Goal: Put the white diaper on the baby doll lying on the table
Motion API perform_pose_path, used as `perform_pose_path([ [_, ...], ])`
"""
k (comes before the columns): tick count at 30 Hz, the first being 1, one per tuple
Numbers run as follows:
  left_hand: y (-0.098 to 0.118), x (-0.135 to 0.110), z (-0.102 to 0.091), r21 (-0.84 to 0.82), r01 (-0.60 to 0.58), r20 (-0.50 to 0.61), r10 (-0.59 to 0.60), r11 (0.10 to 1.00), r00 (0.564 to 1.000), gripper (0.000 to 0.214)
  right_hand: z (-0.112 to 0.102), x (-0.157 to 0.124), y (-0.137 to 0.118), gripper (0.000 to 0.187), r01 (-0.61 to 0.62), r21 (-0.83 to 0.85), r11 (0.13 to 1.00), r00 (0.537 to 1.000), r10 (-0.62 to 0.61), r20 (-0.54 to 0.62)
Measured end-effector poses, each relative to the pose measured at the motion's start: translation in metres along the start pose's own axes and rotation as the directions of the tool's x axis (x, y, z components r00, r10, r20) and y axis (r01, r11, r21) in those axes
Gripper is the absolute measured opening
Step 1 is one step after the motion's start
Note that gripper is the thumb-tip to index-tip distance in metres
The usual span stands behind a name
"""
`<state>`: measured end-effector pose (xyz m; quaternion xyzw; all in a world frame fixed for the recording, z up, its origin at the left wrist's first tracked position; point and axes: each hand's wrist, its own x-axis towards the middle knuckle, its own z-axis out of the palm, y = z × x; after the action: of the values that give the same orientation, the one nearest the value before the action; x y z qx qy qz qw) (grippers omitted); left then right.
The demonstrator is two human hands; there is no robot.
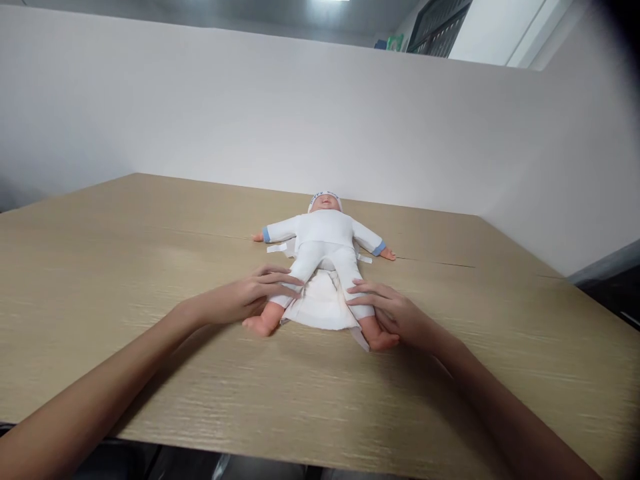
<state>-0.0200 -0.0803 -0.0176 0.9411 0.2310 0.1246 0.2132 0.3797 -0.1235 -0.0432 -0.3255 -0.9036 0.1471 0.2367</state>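
Note:
A baby doll (324, 235) in a white suit with blue cuffs and a white cap lies on its back on the wooden table (150, 267), head away from me. An open white diaper (320, 305) lies under its hips and between its bare legs. My left hand (250, 298) rests on the doll's leg on the left side, fingers stretched toward the diaper's edge. My right hand (390, 312) lies on the other leg, fingers extended and touching the diaper's right edge. Neither hand grips anything that I can see.
A white partition wall (250, 113) stands along the table's far edge and right side. White diaper tabs (277, 249) stick out beside the doll's body. The table's near edge (300, 460) runs below my forearms.

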Motion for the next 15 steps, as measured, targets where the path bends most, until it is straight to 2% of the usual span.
perform_pose_path([
  [3,0.016,0.003,-0.001,-0.028,0.063,-0.026,-0.064,0.998,0.998,0.042,-0.006,0.004,-0.005,0.043,-0.070,0.145,0.987,0.997,0.072,-0.008],
  [5,0.029,0.007,0.002,-0.026,0.102,-0.066,-0.103,0.994,0.992,0.039,-0.009,0.007,-0.015,0.039,-0.126,0.146,0.981,0.992,0.127,0.001],
  [7,0.040,0.012,0.009,0.025,0.158,-0.105,-0.155,0.987,0.982,0.056,-0.006,0.009,-0.029,0.038,-0.158,0.050,0.986,0.987,0.158,0.006],
  [9,0.049,0.017,0.018,0.113,0.217,-0.157,-0.198,0.970,0.968,0.068,0.003,0.011,-0.043,0.053,-0.154,-0.098,0.983,0.988,0.154,-0.006],
  [11,0.053,0.020,0.027,0.197,0.256,-0.207,-0.215,0.946,0.954,0.059,0.016,0.013,-0.055,0.065,-0.153,-0.228,0.961,0.988,0.147,-0.045],
  [15,0.053,0.022,0.034,0.287,0.270,-0.257,-0.198,0.919,0.946,0.027,0.033,0.017,-0.063,0.041,-0.214,-0.335,0.918,0.976,0.183,-0.122],
])
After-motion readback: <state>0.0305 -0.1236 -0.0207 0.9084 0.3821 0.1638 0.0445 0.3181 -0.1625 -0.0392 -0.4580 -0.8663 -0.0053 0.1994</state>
